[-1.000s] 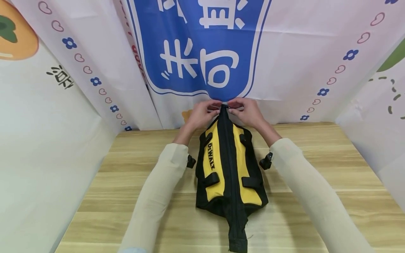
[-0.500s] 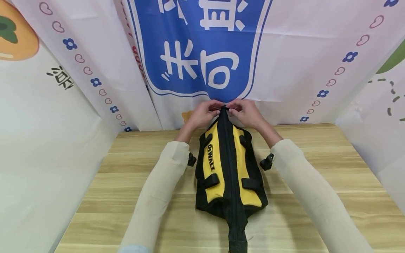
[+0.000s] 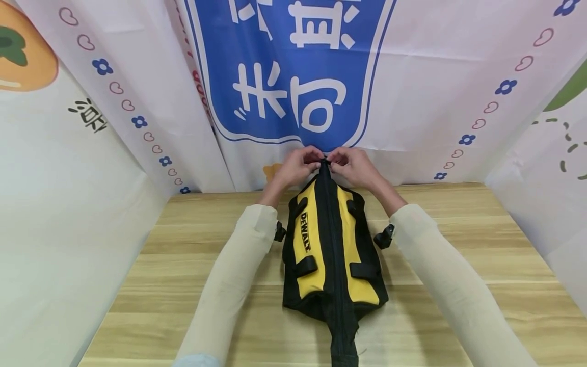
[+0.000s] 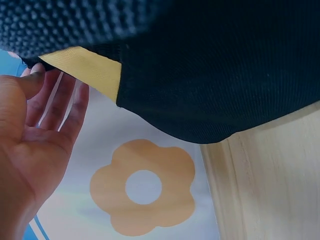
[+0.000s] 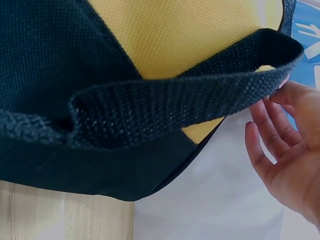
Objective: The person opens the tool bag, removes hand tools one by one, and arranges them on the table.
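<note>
We have a yellow and black bag (image 3: 336, 239) lying on the table (image 3: 192, 260), its far tip (image 3: 324, 169) at twelve o'clock, near the hanging sheet (image 3: 412, 112), and its tail (image 3: 343, 331) at six. The left hand (image 3: 297, 168), at eleven o'clock, and the right hand (image 3: 355, 167), at one, each pinch that tip between thumb and fingertips, nearly closed there. We cannot tell whether either has a zip pull, as the fingers hide it.

Our main worry is the small hold: if one hand tugs harder, the tip could slip free or twist. No hand steadies the tail, so a pull along the zip (image 3: 338, 255) could drag the whole bag, or bunch the slack cloth and jam the teeth. The sheet hangs close enough that we might nip it too. At three o'clock, the black wrist piece (image 3: 384, 236) sits near the bag's side and could catch a loop (image 3: 364, 269).
</note>
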A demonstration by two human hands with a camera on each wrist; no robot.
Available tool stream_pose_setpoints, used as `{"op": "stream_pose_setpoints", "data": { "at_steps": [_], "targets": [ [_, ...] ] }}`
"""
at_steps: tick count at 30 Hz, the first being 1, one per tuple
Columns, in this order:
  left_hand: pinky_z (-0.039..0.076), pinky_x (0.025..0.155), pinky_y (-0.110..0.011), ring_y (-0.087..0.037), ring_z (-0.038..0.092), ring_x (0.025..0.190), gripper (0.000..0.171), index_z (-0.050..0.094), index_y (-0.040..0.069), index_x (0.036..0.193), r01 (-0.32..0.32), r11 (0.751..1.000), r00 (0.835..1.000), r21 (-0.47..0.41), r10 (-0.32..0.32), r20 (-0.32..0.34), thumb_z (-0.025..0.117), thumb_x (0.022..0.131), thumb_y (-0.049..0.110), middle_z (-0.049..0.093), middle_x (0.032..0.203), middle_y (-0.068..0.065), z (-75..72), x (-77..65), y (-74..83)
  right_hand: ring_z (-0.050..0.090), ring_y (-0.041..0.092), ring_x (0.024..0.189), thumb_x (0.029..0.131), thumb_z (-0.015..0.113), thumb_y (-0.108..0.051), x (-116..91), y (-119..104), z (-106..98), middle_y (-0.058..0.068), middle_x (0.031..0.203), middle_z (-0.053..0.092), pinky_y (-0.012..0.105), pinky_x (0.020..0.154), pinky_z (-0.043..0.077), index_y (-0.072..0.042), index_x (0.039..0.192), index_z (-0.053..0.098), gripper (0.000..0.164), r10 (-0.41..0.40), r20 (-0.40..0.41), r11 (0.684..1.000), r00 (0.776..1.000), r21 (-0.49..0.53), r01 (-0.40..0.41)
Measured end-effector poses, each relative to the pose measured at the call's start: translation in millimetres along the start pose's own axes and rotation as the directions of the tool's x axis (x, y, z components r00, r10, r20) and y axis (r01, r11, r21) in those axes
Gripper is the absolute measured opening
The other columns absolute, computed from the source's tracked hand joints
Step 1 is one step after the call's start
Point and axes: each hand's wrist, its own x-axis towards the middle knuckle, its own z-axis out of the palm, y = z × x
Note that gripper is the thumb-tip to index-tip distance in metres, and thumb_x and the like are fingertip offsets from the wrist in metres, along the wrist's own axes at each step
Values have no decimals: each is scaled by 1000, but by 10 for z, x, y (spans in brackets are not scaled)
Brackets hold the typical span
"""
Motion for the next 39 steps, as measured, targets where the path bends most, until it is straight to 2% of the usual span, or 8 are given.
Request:
{"op": "stream_pose_setpoints", "data": {
  "at_steps": [5,10,21,27,32,39],
  "targets": [
    [64,88,-37,-25,71,100,18,68,4,122,-1,1000,1000,-20,1,10,62,106,0,74,118,-15,21,-4,-22,71,33,105,104,64,-8,-6,-9,9,20,116,75,48,97,59,0,120,74,21,2,6,1000,1000,-8,-2],
    [65,85,-34,-25,72,94,11,67,3,116,-3,1000,1000,-1,3,-30,61,106,1,71,113,-14,39,11,-25,72,33,105,104,62,-9,-18,-30,22,19,117,76,49,98,60,-1,121,74,22,1,4,1000,1000,-21,-1],
    [67,85,-37,-27,77,98,10,67,3,112,-11,1000,997,-11,10,-76,59,107,0,72,110,-14,33,32,62,72,29,95,99,64,-11,-143,-126,-61,15,106,78,46,89,60,-5,111,74,17,-41,6,994,999,-96,42],
    [67,85,-39,-29,75,99,10,66,3,113,25,999,996,-47,-29,-82,59,106,0,72,111,-16,5,38,44,70,24,91,98,66,-9,-303,-243,-97,11,100,77,42,86,59,-6,109,75,14,-67,85,995,994,-69,73],
    [67,83,-39,-29,76,97,10,67,3,114,31,997,995,-76,-38,-96,61,106,1,72,112,-15,2,42,16,69,21,89,99,66,-8,-487,-327,-121,9,98,77,37,83,58,-6,110,75,14,-79,157,995,984,-46,88],
    [67,81,-39,-27,76,95,9,67,4,113,49,995,993,-89,-57,-101,61,106,2,73,110,-14,32,31,-24,68,18,84,96,70,-4,-776,-375,-94,6,93,78,29,76,57,-7,106,78,13,-114,171,993,979,-14,118]
  ]
}}
